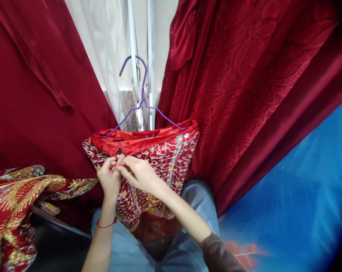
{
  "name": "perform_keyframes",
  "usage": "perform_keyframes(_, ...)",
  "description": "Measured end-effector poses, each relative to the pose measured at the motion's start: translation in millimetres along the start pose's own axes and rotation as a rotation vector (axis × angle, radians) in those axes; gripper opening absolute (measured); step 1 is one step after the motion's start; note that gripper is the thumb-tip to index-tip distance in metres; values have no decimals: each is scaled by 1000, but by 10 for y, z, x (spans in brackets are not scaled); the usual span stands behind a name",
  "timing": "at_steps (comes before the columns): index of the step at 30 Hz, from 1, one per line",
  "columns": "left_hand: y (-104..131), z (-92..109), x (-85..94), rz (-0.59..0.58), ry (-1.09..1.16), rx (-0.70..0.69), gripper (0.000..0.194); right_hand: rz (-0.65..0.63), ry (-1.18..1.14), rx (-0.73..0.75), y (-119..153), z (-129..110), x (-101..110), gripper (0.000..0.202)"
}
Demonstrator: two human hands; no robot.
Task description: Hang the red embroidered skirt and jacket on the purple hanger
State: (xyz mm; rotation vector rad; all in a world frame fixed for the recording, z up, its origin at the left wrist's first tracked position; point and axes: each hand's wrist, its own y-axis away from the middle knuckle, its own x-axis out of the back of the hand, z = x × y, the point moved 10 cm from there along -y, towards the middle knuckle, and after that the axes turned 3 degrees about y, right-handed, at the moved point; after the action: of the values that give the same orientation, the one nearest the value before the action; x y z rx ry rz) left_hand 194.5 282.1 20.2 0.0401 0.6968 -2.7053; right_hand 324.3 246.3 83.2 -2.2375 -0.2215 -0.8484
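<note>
Embroidered red garment (166, 156) front and centre, spread across a purple hanger (143, 97), deep red drapes (239, 87) flanking it! Up at its top edge, left hand (108, 175) is curled tight, fingertips pinching a scrap of the red cloth, and right hand (139, 172) comes in alongside, thumb and fingers nipped on that same spot!

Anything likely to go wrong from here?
Two risks:
1. The purple hanger has its arms at the embroidered garment's red-lined top. Whether its hook is supported isn't clear, so the garment could drop or slip.
2. The left hand and right hand crowd together at that edge, hiding the detail; fingers might snag the silver embroidery.
</note>
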Motion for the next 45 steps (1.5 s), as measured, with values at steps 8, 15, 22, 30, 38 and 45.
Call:
perform_keyframes(8, 179, 94, 72, 89, -99, -140, 18, -50, -613, -281, -140, 305, -111, 34)
perform_keyframes(15, 152, -10, 46, 9, 16, 14, 18, -28, -360, -49, -136, -1, 97, 24)
perform_keyframes(22, 141, -242, -69, 52, 257, 299, 18, 48, -277, -161, -67, 163, 146, 24)
perform_keyframes(30, 197, -409, -139, 63, 373, 508, 25, 76, -6, -461, 73, 489, 65, 24)
perform_keyframes(38, 208, -268, -336, -155, 458, 560, 31, -119, -1037, -496, 8, 671, -532, 39)
perform_keyframes(45, 277, -437, -231, -82, 391, 703, 24, -259, -1094, -485, -11, 727, -577, 42)
